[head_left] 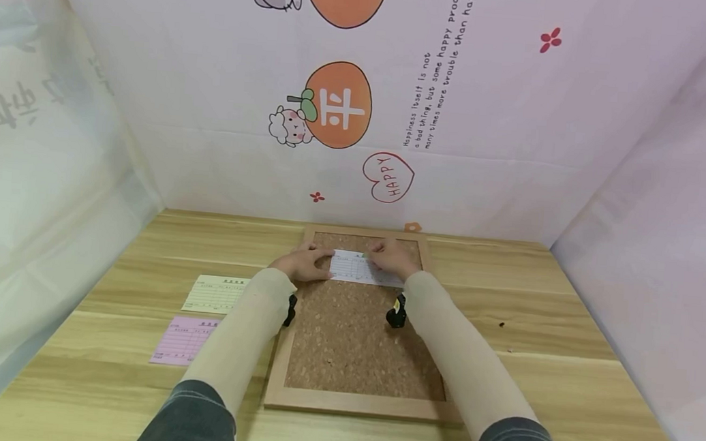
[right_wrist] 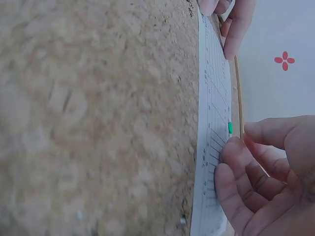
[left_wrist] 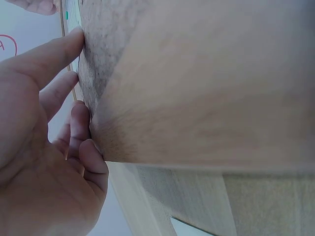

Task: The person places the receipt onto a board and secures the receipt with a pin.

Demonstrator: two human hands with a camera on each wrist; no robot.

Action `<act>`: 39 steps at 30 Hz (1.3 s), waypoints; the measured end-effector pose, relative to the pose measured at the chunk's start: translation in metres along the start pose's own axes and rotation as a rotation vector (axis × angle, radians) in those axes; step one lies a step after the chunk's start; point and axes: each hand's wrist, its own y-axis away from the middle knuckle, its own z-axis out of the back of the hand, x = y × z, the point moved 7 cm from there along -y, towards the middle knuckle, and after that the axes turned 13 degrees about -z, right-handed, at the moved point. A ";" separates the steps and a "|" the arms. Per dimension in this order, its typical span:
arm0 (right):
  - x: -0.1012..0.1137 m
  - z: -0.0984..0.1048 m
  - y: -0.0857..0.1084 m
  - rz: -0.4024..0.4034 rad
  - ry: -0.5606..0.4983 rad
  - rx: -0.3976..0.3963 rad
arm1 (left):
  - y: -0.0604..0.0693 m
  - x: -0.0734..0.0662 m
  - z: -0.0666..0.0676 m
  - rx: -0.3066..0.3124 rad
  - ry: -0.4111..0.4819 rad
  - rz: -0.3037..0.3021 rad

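A white printed slip (head_left: 350, 267) lies flat near the top of the wood-framed cork board (head_left: 369, 344). At the slip's left end, my left hand (head_left: 302, 263) rests spread, thumb and a fingertip touching its edge; the left wrist view shows the other fingers bent at the frame. A green pin (right_wrist: 230, 128) stands at the slip's upper edge. Beside it is my right hand (right_wrist: 275, 172), its thumb and forefinger tips slightly apart, not visibly gripping the pin, and other bent fingers against the slip. The head view shows this hand (head_left: 392, 259) over the slip's right part.
Left of the board, a pale yellow slip (head_left: 215, 294) and a pink slip (head_left: 181, 340) lie on the wooden table (head_left: 102, 380), partly behind the left sleeve. Small dark bits (head_left: 501, 324) lie to the right. A printed white cloth (head_left: 485, 175) hangs behind the board.
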 end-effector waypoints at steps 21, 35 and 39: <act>-0.002 0.029 0.044 0.133 0.134 0.012 | 0.001 -0.004 -0.001 -0.003 -0.021 -0.012; -0.026 0.048 0.065 0.224 0.139 0.037 | 0.001 -0.002 0.000 -0.013 -0.008 -0.007; -0.037 0.051 0.070 0.220 0.138 0.028 | 0.001 -0.002 0.000 -0.009 -0.021 -0.007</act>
